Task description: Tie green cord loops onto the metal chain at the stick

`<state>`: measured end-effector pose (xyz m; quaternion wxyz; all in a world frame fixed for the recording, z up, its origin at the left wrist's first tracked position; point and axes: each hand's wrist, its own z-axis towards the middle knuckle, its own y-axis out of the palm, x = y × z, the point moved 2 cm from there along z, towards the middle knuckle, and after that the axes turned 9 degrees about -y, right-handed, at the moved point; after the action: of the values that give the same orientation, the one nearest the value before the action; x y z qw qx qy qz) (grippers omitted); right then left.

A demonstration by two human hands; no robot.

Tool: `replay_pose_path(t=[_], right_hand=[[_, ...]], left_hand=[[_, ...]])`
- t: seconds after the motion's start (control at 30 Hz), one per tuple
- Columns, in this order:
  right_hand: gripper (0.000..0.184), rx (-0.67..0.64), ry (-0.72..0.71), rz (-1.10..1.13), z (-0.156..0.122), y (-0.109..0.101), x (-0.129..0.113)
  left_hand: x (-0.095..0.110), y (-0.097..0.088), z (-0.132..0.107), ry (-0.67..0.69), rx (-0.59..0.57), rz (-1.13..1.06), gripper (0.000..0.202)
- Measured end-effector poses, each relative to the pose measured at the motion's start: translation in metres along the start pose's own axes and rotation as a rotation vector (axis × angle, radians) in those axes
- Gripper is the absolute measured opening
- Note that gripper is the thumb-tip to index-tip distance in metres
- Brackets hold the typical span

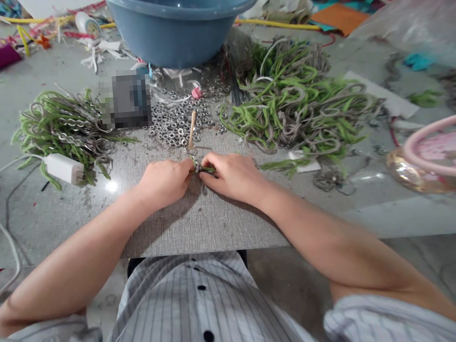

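Both hands meet at the middle of the grey mat (pixel 200 225). My left hand (pixel 165 180) is closed, pinching a small metal ring with a green cord end (pixel 201 168). My right hand (pixel 234 177) is closed on the same green cord piece from the other side. Just beyond the fingers a wooden stick (pixel 192 129) lies on a heap of small metal rings (pixel 175 122). A large pile of green and grey cords (pixel 297 106) lies to the right. A pile of green cords with metal rings fitted (pixel 65 130) lies to the left.
A blue plastic basin (pixel 180 23) stands behind the rings. A white charger with cable (pixel 64 168) lies at the left. A pink-rimmed container (pixel 438 156) sits at the right edge. Paper scraps and coloured strips litter the back. The table's front edge (pixel 202 248) is near my body.
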<state>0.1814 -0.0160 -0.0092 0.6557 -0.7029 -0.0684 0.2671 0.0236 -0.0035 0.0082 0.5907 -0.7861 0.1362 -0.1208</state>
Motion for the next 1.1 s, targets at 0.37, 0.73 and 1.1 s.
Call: replay_pose_path(t=[0.37,0.73,1.1], right_hand=[[0.021,-0.062,-0.014,-0.039,-0.001,-0.004,-0.004],[0.013,-0.199,-0.035,0.024,-0.002,-0.011,-0.004],[0.012,-0.336,-0.075,0.015,-0.005,-0.018,-0.01]], left_hand=[[0.004,-0.002,-0.003,-0.052,0.031,0.024,0.039],[0.004,-0.008,-0.004,0.056,-0.04,0.049,0.029],[0.002,-0.01,-0.005,0.217,-0.087,0.064,0.025]])
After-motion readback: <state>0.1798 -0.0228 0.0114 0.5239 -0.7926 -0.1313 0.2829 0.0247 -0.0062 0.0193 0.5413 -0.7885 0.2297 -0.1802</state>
